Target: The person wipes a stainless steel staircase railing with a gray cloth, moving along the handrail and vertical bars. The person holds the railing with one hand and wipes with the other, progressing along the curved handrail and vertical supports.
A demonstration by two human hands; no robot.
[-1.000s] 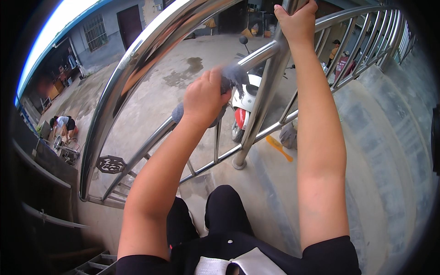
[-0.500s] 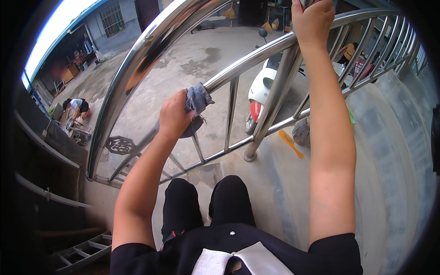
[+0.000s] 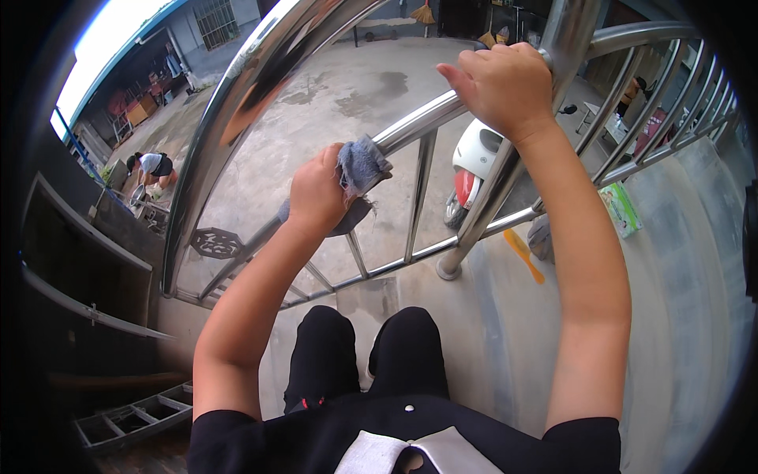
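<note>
My left hand [image 3: 316, 189] is closed round a frayed grey-blue rag [image 3: 362, 164], which wraps over the sloping stainless-steel handrail [image 3: 422, 118]. One end of the rag hangs below the rail. Farther up the same rail, just left of a thick steel post [image 3: 499, 186], my right hand [image 3: 505, 91] rests with its fingers curled over the metal. Its thumb sticks out to the left, and no cloth shows in it. Thin upright bars [image 3: 420, 197] run from the handrail down to a lower rail.
Beyond the railing stands a white scooter [image 3: 478, 150] with a red tail light. An orange flat tool [image 3: 524, 257], a dark grey cloth [image 3: 542, 239] and a green package [image 3: 621, 210] lie on the steps [image 3: 679, 261]. A ladder [image 3: 146, 416] is at lower left. Another person [image 3: 151, 167] bends down in the yard.
My right hand has come down and left, from high by the post onto the handrail. My left hand keeps its hold on the rag. The whole view has shifted slightly.
</note>
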